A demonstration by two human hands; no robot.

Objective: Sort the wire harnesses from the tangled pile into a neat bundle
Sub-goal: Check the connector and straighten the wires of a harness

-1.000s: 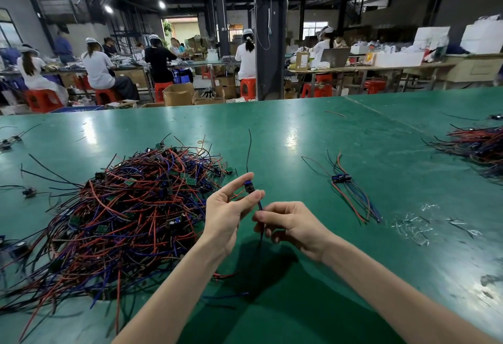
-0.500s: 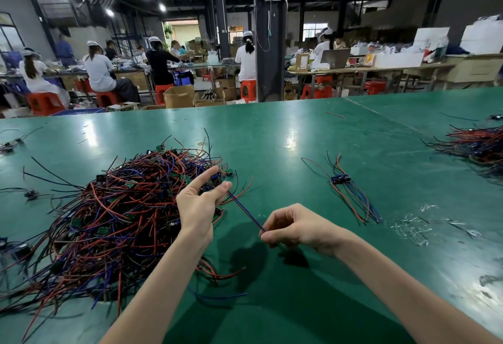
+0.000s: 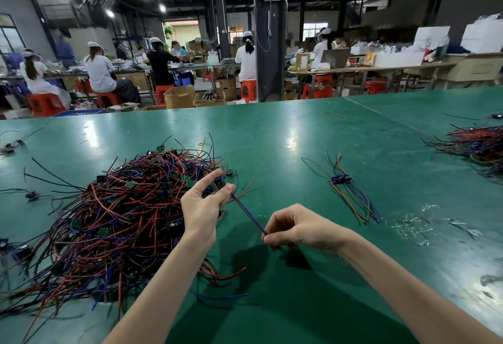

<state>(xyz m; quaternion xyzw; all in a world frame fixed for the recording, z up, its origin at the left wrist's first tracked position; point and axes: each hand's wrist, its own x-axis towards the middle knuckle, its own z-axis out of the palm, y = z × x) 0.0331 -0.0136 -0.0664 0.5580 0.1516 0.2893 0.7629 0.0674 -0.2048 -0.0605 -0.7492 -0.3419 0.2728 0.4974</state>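
A big tangled pile of red, blue and black wire harnesses (image 3: 117,213) lies on the green table (image 3: 299,136) at the left. My left hand (image 3: 202,207) is at the pile's right edge and pinches the connector end of one harness between thumb and fingers, index finger raised. That harness (image 3: 249,215) stretches taut down to my right hand (image 3: 296,228), whose curled fingers pinch its wire end. A small sorted bundle (image 3: 351,194) with blue connectors lies to the right of my hands.
Another heap of wires (image 3: 479,145) sits at the table's right edge. Loose harnesses (image 3: 32,195) lie at the far left, and clear plastic scraps (image 3: 413,224) at the right. Seated workers and benches fill the room beyond the table.
My left hand moved left and away to the pile's edge with the connector end, while my right hand stayed on the wires, so the harness is now stretched between them.
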